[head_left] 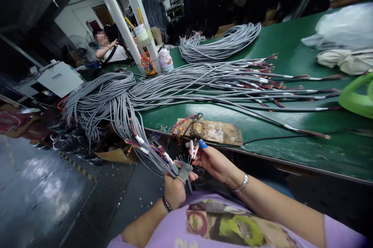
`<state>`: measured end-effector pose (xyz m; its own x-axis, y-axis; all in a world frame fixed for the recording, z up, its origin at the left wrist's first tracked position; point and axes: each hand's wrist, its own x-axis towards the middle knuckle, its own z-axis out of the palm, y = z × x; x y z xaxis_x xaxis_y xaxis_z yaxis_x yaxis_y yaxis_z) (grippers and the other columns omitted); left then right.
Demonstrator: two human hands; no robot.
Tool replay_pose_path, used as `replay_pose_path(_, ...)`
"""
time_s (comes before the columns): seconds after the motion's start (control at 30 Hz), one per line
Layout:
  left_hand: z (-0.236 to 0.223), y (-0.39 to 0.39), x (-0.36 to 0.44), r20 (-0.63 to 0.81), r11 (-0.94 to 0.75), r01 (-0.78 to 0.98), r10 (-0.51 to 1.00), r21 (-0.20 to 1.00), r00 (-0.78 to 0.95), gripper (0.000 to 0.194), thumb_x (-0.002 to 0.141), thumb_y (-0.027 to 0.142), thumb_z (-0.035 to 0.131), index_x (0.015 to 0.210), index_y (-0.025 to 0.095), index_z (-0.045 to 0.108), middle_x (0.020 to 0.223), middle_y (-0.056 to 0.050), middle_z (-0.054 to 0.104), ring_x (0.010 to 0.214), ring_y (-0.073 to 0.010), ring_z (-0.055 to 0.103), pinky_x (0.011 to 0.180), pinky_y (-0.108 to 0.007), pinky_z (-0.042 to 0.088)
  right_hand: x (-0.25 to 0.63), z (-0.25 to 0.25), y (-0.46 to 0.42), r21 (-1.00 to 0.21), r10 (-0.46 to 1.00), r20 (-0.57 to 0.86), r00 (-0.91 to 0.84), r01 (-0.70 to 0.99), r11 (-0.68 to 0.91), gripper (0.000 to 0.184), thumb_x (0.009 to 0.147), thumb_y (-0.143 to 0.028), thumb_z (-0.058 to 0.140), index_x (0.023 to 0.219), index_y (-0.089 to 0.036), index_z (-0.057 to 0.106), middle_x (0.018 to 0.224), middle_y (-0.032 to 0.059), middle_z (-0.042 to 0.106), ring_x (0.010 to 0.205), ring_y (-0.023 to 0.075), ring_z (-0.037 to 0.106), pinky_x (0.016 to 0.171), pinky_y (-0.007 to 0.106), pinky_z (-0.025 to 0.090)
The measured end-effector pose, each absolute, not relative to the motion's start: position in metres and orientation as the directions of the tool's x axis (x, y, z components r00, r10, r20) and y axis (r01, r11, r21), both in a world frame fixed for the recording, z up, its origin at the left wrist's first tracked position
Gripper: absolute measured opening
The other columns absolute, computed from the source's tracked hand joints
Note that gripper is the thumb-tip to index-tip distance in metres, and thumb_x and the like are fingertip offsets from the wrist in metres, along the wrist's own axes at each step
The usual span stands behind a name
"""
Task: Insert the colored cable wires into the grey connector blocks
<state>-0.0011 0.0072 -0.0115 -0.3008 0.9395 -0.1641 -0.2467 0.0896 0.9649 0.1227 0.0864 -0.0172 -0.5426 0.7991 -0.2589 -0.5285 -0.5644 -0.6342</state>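
My left hand (175, 189) is closed around the end of a grey cable (163, 162), its thumb in a grey cot, and thin coloured wires (183, 159) fan out above the fist. My right hand (214, 160) is closed on a small pink-and-white cutter (192, 148) held at those wire tips; one finger wears a blue cot. Both hands sit just below the front edge of the green table (291, 151). The held cable belongs to a thick grey bundle (116, 100) draped off the table's left end.
Long grey cables with stripped ends (262, 81) lie across the table, a coiled bundle (218, 46) behind them. A worn taped block (215, 131) sits at the front edge. A green ring (357, 96) and white bags (344, 30) lie right. Another person (109, 48) sits far left.
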Motion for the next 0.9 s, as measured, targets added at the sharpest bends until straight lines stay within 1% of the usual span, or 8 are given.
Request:
replay_pose_path(0.1, -0.014, 0.011, 0.002, -0.1, 0.021, -0.266, 0.953, 0.964, -0.287, 0.026, 0.07, 0.039, 0.071, 0.06, 0.017, 0.061, 0.049, 0.0, 0.062, 0.055, -0.0186, 0.065, 0.062, -0.031, 0.051, 0.12, -0.023, 0.087, -0.653, 0.823, -0.238, -0.516, -0.543, -0.528, 0.034, 0.077, -0.05, 0.064, 0.082, -0.017, 0.069, 0.073, 0.0041, 0.067, 0.065, 0.0133, 0.059, 0.064, 0.026, 0.047)
replay_pose_path(0.23, -0.018, 0.014, 0.003, -0.082, 0.008, -0.252, 0.955, 0.968, -0.284, 0.022, 0.07, 0.035, 0.071, 0.063, 0.017, 0.063, 0.05, 0.0, 0.063, 0.054, -0.0184, 0.064, 0.06, -0.029, 0.05, 0.116, -0.026, 0.09, -0.61, 0.805, -0.255, -0.535, -0.557, -0.564, 0.038, 0.071, -0.054, 0.069, 0.08, -0.017, 0.069, 0.074, 0.0036, 0.068, 0.062, 0.0126, 0.057, 0.061, 0.026, 0.045)
replay_pose_path(0.33, -0.019, 0.014, 0.003, -0.087, 0.017, -0.228, 0.951, 0.974, -0.298, 0.024, 0.07, 0.038, 0.071, 0.064, 0.016, 0.064, 0.05, -0.001, 0.064, 0.055, -0.0187, 0.065, 0.06, -0.029, 0.05, 0.112, -0.025, 0.091, -0.574, 0.8, -0.268, -0.536, -0.578, -0.58, 0.039, 0.067, -0.053, 0.072, 0.079, -0.017, 0.069, 0.072, 0.0021, 0.067, 0.057, 0.0108, 0.054, 0.057, 0.025, 0.043)
replay_pose_path(0.43, -0.021, 0.013, 0.002, -0.085, 0.028, -0.195, 0.953, 0.98, -0.291, 0.031, 0.074, 0.041, 0.068, 0.057, 0.016, 0.063, 0.051, -0.003, 0.065, 0.056, -0.019, 0.065, 0.063, -0.03, 0.051, 0.108, -0.021, 0.092, -0.549, 0.817, -0.279, -0.504, -0.614, -0.567, 0.036, 0.066, -0.052, 0.074, 0.074, -0.016, 0.069, 0.069, 0.0016, 0.067, 0.056, 0.0109, 0.053, 0.056, 0.025, 0.042)
replay_pose_path(0.57, -0.023, 0.011, 0.001, -0.091, 0.047, -0.149, 0.947, 0.988, -0.307, 0.033, 0.074, 0.042, 0.067, 0.055, 0.016, 0.063, 0.051, -0.004, 0.065, 0.057, -0.0193, 0.066, 0.064, -0.031, 0.052, 0.107, -0.019, 0.09, -0.54, 0.825, -0.295, -0.481, -0.629, -0.56, 0.033, 0.069, -0.051, 0.072, 0.074, -0.018, 0.069, 0.066, 0.002, 0.066, 0.058, 0.0133, 0.054, 0.058, 0.027, 0.043)
replay_pose_path(0.73, -0.022, 0.008, 0.001, -0.114, 0.06, -0.17, 0.936, 0.984, -0.332, 0.034, 0.07, 0.046, 0.069, 0.056, 0.016, 0.063, 0.05, -0.004, 0.065, 0.057, -0.0202, 0.066, 0.063, -0.032, 0.053, 0.112, -0.024, 0.087, -0.516, 0.797, -0.284, -0.533, -0.616, -0.596, 0.035, 0.074, -0.053, 0.066, 0.076, -0.018, 0.068, 0.077, 0.0031, 0.069, 0.061, 0.0123, 0.057, 0.058, 0.024, 0.045)
replay_pose_path(0.83, -0.021, 0.005, -0.001, -0.088, 0.025, -0.198, 0.944, 0.98, -0.316, 0.031, 0.071, 0.042, 0.069, 0.056, 0.015, 0.063, 0.049, -0.004, 0.064, 0.055, -0.0197, 0.066, 0.061, -0.031, 0.053, 0.117, -0.025, 0.086, -0.513, 0.764, -0.263, -0.589, -0.586, -0.628, 0.04, 0.081, -0.056, 0.056, 0.084, -0.018, 0.068, 0.074, 0.0034, 0.067, 0.061, 0.0117, 0.057, 0.058, 0.023, 0.047)
replay_pose_path(0.9, -0.02, 0.002, -0.003, -0.062, -0.001, -0.191, 0.944, 0.982, -0.323, 0.029, 0.073, 0.039, 0.068, 0.056, 0.015, 0.063, 0.05, -0.004, 0.065, 0.056, -0.0197, 0.066, 0.06, -0.03, 0.052, 0.119, -0.024, 0.086, -0.529, 0.753, -0.259, -0.605, -0.564, -0.634, 0.039, 0.084, -0.053, 0.054, 0.089, -0.017, 0.068, 0.074, 0.0038, 0.067, 0.062, 0.0117, 0.058, 0.057, 0.022, 0.047)
